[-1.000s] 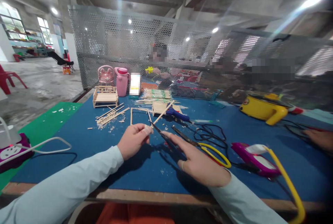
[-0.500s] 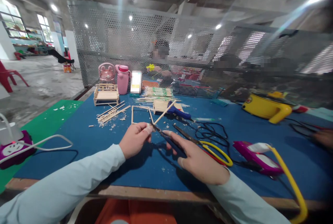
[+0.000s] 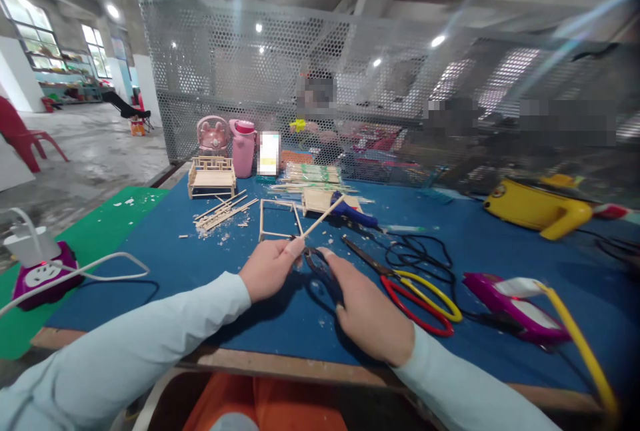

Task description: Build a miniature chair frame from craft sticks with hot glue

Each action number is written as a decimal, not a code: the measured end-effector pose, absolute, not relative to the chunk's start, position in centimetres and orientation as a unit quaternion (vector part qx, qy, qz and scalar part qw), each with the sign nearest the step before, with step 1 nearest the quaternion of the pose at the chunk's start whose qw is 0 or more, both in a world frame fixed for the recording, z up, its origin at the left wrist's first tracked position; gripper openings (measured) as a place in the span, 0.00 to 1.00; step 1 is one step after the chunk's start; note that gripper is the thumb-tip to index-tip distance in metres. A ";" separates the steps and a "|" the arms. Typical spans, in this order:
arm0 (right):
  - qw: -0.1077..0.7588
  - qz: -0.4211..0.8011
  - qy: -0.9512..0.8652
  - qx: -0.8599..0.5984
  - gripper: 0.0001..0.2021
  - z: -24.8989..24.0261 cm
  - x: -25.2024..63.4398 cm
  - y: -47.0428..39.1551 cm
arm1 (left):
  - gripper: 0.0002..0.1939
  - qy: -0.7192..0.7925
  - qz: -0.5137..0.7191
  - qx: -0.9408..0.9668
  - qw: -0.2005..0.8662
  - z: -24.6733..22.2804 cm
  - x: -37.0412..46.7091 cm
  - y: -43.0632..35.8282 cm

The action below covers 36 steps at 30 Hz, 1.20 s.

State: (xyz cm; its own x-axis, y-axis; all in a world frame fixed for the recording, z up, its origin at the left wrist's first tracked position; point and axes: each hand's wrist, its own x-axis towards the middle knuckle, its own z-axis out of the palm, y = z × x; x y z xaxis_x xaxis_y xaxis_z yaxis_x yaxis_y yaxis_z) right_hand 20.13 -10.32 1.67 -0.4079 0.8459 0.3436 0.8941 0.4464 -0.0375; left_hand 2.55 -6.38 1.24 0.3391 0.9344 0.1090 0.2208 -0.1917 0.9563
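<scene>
Between the fingertips of my left hand (image 3: 273, 267), which is closed, a thin wooden stick (image 3: 323, 216) slants up to the right. My right hand (image 3: 373, 311) is wrapped round dark-handled pliers (image 3: 324, 276), whose jaws are close to the left fingertips and partly hidden by them. Just beyond my left hand lies a rectangular frame of sticks (image 3: 261, 221) on the blue tabletop (image 3: 165, 271). Large scissors (image 3: 417, 304) with red and yellow handles lie beside my right hand. A blue glue gun (image 3: 355, 212) rests behind the stick.
Loose sticks (image 3: 225, 212) and a small wooden bed model (image 3: 213, 181) are at the left, before a pink bottle (image 3: 243, 151). Bundled sticks (image 3: 313, 173) lie at the back. A yellow pot (image 3: 535, 207) and purple power strip (image 3: 515, 311) stand right. A mesh partition (image 3: 225, 51) rises behind.
The pliers' handles have spread further apart in my right hand, and their jaws have shifted near the left fingertips. My left hand still pinches the stick. The view has turned slightly.
</scene>
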 end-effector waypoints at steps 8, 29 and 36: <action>0.211 0.137 -0.814 -0.524 0.37 2.9 21.7 -11.4 | 0.24 0.378 0.358 0.727 0.449 1.7 2.4 -6.8; -0.013 -0.144 -0.687 -0.712 0.23 2.4 23.1 -8.6 | 0.12 0.380 0.305 0.751 0.447 1.1 1.6 -5.5; -0.026 -0.145 -0.688 -0.711 0.14 2.3 24.2 -11.1 | 0.13 0.425 0.323 0.738 0.413 0.8 1.7 -5.3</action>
